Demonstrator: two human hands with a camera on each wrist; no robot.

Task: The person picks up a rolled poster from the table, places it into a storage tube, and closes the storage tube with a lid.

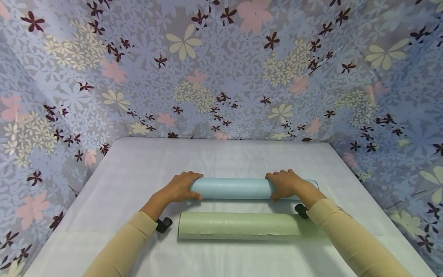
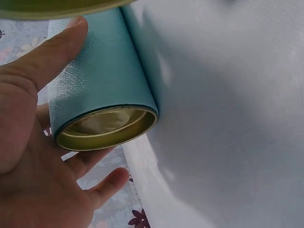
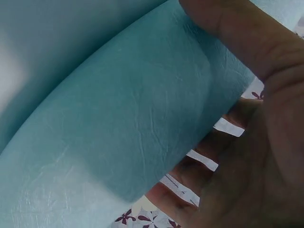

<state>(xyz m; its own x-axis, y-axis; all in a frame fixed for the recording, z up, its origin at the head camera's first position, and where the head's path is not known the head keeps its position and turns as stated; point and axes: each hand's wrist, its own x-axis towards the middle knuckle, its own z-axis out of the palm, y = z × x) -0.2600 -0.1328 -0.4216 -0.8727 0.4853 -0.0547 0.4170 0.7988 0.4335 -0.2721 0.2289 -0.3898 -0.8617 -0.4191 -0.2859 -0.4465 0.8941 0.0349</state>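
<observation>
A light blue tube lies crosswise on the white-covered table. My left hand grips its left end, thumb on the near side and fingers at the far side. Toward the other end, my right hand holds the tube the same way, and the end sticks out beyond it. In the left wrist view, the tube's end has a recessed, gold-coloured metal face. The right wrist view shows a wrinkled blue surface under my thumb. Nearer to me lies a pale green tube, parallel and apart, its right part behind my forearm.
The white table cover reaches back to a flowered cloth that hangs behind and at both sides. Black wrist-camera pieces stick out from both wrists near the green tube.
</observation>
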